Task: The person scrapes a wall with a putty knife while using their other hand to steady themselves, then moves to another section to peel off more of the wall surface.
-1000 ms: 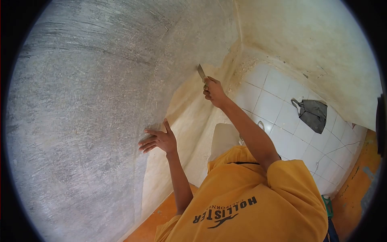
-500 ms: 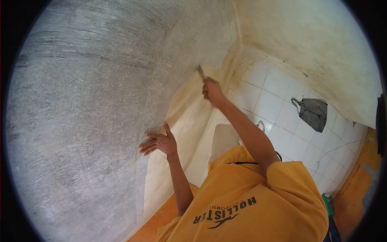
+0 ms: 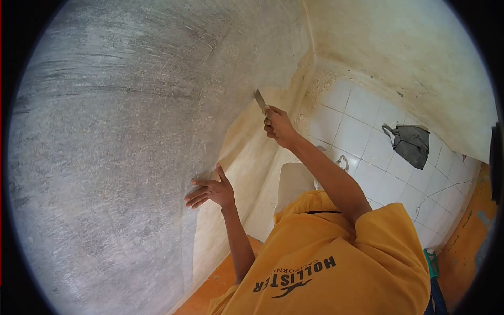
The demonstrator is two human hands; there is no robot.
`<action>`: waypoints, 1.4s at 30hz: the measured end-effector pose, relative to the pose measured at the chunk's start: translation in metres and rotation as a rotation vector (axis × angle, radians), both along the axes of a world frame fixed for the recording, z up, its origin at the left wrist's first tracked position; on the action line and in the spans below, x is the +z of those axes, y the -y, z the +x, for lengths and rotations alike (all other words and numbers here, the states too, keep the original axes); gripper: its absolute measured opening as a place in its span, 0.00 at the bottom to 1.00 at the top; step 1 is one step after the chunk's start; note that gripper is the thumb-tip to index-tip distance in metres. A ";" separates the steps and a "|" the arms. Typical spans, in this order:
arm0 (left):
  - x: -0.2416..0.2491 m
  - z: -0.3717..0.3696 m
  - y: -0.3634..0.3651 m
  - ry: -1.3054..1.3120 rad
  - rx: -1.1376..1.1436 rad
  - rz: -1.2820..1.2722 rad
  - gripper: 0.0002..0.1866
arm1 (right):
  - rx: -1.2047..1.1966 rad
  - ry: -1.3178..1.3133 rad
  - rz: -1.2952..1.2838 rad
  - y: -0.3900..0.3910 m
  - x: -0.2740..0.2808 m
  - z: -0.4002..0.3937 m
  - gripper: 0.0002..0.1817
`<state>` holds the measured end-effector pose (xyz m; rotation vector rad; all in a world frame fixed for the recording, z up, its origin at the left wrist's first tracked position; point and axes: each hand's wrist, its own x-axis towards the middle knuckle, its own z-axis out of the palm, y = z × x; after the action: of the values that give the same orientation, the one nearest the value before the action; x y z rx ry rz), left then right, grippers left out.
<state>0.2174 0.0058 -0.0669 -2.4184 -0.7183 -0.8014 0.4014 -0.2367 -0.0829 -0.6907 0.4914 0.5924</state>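
Observation:
My right hand (image 3: 279, 126) is closed around the handle of a scraper (image 3: 260, 100), whose thin blade points up and left against the wall. The blade's tip lies at the border between the rough grey surface (image 3: 131, 131) and the smoother cream part of the wall (image 3: 252, 131). Lower and to the left, my left hand (image 3: 212, 192) rests on the wall with its fingers spread, across the same border. Nothing shows in it.
A dark grey bag (image 3: 411, 146) lies on the white tiled floor (image 3: 350, 135), with a thin wire near it. A second cream wall (image 3: 399, 47) rises at the upper right. A green object (image 3: 432, 264) stands at the lower right by an orange surface (image 3: 462, 236).
The scraper's tip has shifted slightly down and left along the wall. Both hands appear slightly lower and further right in the view, and the floor and bag have shifted a little too.

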 end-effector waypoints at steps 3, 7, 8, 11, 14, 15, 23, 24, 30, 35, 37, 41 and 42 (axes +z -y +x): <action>0.001 -0.006 0.003 -0.003 0.002 0.001 0.69 | 0.002 0.004 -0.030 0.002 -0.009 0.001 0.10; 0.002 -0.004 0.004 0.014 -0.037 0.003 0.68 | 0.048 0.024 -0.058 -0.005 -0.009 -0.007 0.14; 0.002 -0.001 0.004 0.023 -0.041 0.003 0.68 | 0.029 0.001 -0.108 -0.017 0.020 -0.027 0.14; 0.001 -0.001 0.004 0.034 -0.056 -0.005 0.68 | 0.112 -0.019 -0.020 -0.030 0.084 -0.075 0.18; 0.000 -0.004 0.005 0.038 -0.090 -0.047 0.65 | 0.021 -0.010 -0.030 -0.030 0.059 -0.054 0.18; 0.001 -0.009 0.004 0.040 -0.103 -0.056 0.64 | -0.010 -0.007 -0.034 -0.029 0.059 -0.046 0.18; 0.016 -0.039 0.013 0.002 -0.217 -0.324 0.50 | -0.068 0.007 -0.012 -0.064 0.080 -0.099 0.12; 0.021 -0.044 0.015 0.023 -0.228 -0.347 0.49 | -0.016 0.033 0.064 -0.056 0.084 -0.092 0.12; 0.021 -0.072 0.002 0.001 -0.207 -0.403 0.44 | 0.012 0.040 -0.008 -0.068 0.099 -0.119 0.10; 0.000 -0.068 -0.014 0.003 -0.254 -0.300 0.44 | 0.072 0.093 0.047 -0.066 0.114 -0.135 0.10; -0.001 -0.067 -0.015 -0.014 -0.249 -0.325 0.43 | 0.039 0.089 0.006 -0.072 0.117 -0.138 0.09; 0.008 -0.071 -0.012 -0.070 -0.252 -0.403 0.42 | -0.013 0.114 -0.010 -0.067 0.080 -0.108 0.09; 0.005 -0.070 -0.016 -0.077 -0.256 -0.332 0.42 | 0.001 0.098 -0.031 -0.068 0.094 -0.114 0.10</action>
<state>0.1472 0.0213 -0.0620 -2.8677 -0.5544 -0.7257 0.2876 -0.1691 0.0107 -0.7456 0.4094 0.5502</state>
